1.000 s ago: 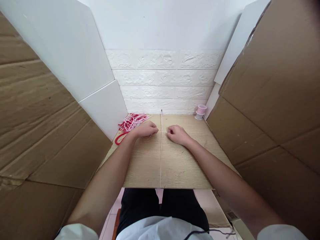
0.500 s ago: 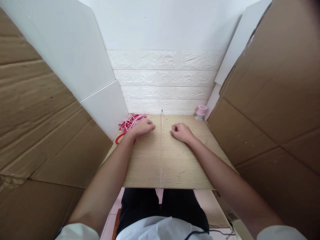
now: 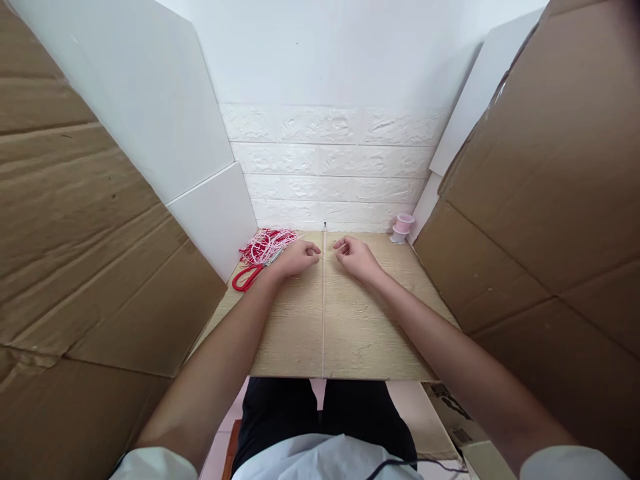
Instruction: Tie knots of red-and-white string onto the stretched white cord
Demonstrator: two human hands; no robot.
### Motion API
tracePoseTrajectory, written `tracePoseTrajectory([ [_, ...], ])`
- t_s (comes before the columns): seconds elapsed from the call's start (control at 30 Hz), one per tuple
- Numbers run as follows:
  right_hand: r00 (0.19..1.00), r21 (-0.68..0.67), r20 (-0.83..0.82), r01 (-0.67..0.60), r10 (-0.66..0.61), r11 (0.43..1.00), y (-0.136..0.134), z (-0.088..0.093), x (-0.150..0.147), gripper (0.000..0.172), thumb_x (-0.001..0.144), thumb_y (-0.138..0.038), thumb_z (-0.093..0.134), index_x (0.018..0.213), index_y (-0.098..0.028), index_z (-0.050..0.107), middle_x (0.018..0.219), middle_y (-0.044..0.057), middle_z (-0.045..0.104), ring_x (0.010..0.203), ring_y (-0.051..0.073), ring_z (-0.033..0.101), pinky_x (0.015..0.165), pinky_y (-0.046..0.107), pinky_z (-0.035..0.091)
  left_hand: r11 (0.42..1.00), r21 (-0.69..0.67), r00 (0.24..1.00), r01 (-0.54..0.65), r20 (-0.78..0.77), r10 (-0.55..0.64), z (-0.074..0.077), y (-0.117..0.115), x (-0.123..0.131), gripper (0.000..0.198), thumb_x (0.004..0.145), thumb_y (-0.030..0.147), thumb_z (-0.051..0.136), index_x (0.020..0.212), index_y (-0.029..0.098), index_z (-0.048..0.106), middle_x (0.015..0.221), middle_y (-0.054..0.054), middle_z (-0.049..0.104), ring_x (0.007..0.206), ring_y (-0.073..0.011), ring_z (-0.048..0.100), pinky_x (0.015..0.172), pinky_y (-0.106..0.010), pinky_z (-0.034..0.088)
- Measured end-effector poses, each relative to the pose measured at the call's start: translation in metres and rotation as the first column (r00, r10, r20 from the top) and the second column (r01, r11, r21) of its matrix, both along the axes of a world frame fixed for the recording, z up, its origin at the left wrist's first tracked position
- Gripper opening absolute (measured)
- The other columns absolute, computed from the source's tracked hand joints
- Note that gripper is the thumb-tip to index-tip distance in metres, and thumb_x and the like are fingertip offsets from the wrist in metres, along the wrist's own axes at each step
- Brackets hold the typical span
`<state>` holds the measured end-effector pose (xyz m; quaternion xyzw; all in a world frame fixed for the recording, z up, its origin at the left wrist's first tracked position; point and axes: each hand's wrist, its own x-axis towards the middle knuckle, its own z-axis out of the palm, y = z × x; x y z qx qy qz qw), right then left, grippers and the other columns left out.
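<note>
While a thin pale cord (image 3: 323, 313) is seen stretched straight down the middle of the table (image 3: 360, 340), from a small dark pin (image 3: 325, 225) at the far edge to the near edge, both hands are laid on the wood close to its far end. The left hand (image 3: 295, 259) is placed just to the left of the cord, the right hand (image 3: 356, 257) just to the right of it, and the two are kept apart with the cord between them. Each hand is curled narrow, with thumb and forefinger drawn together and pointed toward the cord; whether a fine strand is pinched between the fingertips cannot be made out.

Further left of the cord, beyond the left hand, red-handled scissors (image 3: 249, 276) are laid flat, and a tangle of red and pink strands (image 3: 267, 244) is heaped just behind them. Well to the right of the cord, at the far corner, a pink spool (image 3: 402, 227) is stood upright. Cardboard sheets (image 3: 540, 200) are leaned on both sides of the cord, and a white brick-patterned wall (image 3: 330, 167) is seen behind the pin.
</note>
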<state>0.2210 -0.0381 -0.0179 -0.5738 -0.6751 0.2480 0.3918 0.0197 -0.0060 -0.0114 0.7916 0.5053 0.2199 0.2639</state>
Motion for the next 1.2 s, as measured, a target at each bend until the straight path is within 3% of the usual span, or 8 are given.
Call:
tracePoseTrajectory([
  [0.17, 1.0, -0.078, -0.016, 0.017, -0.018, 0.997, 0.015, -0.01, -0.015, 0.03, 0.071, -0.01, 0.056, 0.097, -0.017, 0.068, 0.073, 0.0, 0.067, 0.063, 0.012, 0.056, 0.059, 0.022, 0.038, 0.996, 0.061, 0.997, 0.07, -0.013, -0.07, -0.006, 0.004, 0.001, 0.025, 0.074, 0.035, 0.061, 0.085, 0.017, 0.074, 0.08, -0.004, 0.072, 0.071, -0.0168, 0.062, 0.064, -0.027, 0.044],
  [0.4, 0.978, -0.096, -0.208, -0.001, -0.019, 0.995, 0.022, -0.034, -0.02, 0.026, 0.071, -0.013, 0.054, 0.095, -0.018, 0.064, 0.071, -0.001, 0.068, 0.066, 0.014, 0.061, 0.06, 0.021, 0.043, 0.995, 0.063, 0.994, 0.081, 0.061, -0.085, 0.006, -0.003, 0.004, 0.022, 0.075, 0.036, 0.061, 0.075, 0.016, 0.07, 0.072, -0.002, 0.069, 0.066, -0.0144, 0.058, 0.059, -0.025, 0.039],
  [0.6, 0.974, -0.114, -0.225, -0.007, -0.019, 0.994, 0.027, -0.032, -0.026, 0.011, 0.078, -0.022, 0.057, 0.085, -0.017, 0.064, 0.072, 0.001, 0.068, 0.065, 0.012, 0.062, 0.062, 0.021, 0.046, 0.987, 0.044, 0.985, 0.156, 0.064, -0.158, 0.012, -0.011, 0.008, 0.028, 0.076, 0.038, 0.059, 0.073, 0.014, 0.072, 0.059, 0.002, 0.058, 0.055, -0.0105, 0.045, 0.053, -0.025, 0.03],
  [0.73, 0.981, -0.127, -0.187, 0.021, -0.045, 0.992, 0.028, -0.029, -0.027, 0.013, 0.074, -0.023, 0.065, 0.085, -0.017, 0.065, 0.07, 0.001, 0.067, 0.061, 0.012, 0.059, 0.059, 0.021, 0.045, 0.967, 0.045, 0.968, 0.251, 0.018, -0.252, 0.016, -0.021, 0.016, 0.026, 0.075, 0.033, 0.056, 0.071, 0.013, 0.073, 0.054, 0.004, 0.047, 0.054, -0.0089, 0.036, 0.053, -0.025, 0.026],
  [0.87, 0.981, -0.166, -0.191, -0.023, -0.009, 0.986, 0.026, -0.027, -0.023, 0.021, 0.07, -0.022, 0.069, 0.09, -0.016, 0.065, 0.068, 0.001, 0.067, 0.057, 0.011, 0.058, 0.055, 0.02, 0.043, 0.95, -0.025, 0.948, 0.313, 0.078, -0.31, 0.023, -0.029, 0.022, 0.026, 0.074, 0.031, 0.054, 0.062, 0.013, 0.068, 0.052, 0.003, 0.043, 0.053, -0.0088, 0.034, 0.052, -0.025, 0.024],
  [1.0, 0.978, -0.162, -0.201, -0.083, 0.049, 0.983, 0.026, -0.028, -0.02, 0.029, 0.067, -0.02, 0.072, 0.095, -0.016, 0.064, 0.069, 0.001, 0.068, 0.057, 0.011, 0.059, 0.054, 0.019, 0.041, 0.972, -0.028, 0.963, 0.235, 0.145, -0.229, 0.023, -0.023, 0.018, 0.024, 0.072, 0.029, 0.055, 0.059, 0.014, 0.067, 0.053, 0.002, 0.048, 0.053, -0.0097, 0.039, 0.052, -0.025, 0.028],
  [1.2, 0.975, -0.144, -0.212, -0.103, 0.071, 0.984, 0.027, -0.034, -0.017, 0.03, 0.066, -0.012, 0.066, 0.095, -0.016, 0.066, 0.069, -0.001, 0.069, 0.06, 0.011, 0.06, 0.055, 0.019, 0.041, 0.994, 0.058, 0.985, -0.097, 0.146, 0.087, 0.004, 0.0, 0.006, 0.023, 0.069, 0.027, 0.056, 0.074, 0.014, 0.075, 0.067, -0.001, 0.066, 0.064, -0.0145, 0.057, 0.061, -0.025, 0.041],
])
